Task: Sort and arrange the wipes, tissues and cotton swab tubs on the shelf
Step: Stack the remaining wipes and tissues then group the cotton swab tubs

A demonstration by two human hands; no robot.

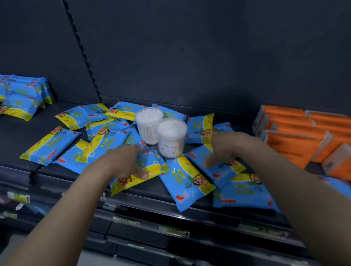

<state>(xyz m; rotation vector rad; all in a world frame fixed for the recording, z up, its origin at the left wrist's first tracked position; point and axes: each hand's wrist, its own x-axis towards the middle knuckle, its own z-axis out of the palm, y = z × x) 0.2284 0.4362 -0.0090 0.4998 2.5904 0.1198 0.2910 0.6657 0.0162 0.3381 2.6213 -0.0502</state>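
Several blue-and-yellow wipe packs lie scattered flat across the dark shelf. Two clear cotton swab tubs stand upright among them, one behind and the other in front. My left hand grips a wipe pack near the shelf's front edge, thumb on top. My right hand reaches down over another wipe pack, thumb touching it and fingers curled over its far edge. The front tub stands between my two hands.
A neat upright row of wipe packs stands at the far left. Orange tissue packs are stacked at the right. The shelf's front rail carries price labels. A slotted upright runs up the back wall.
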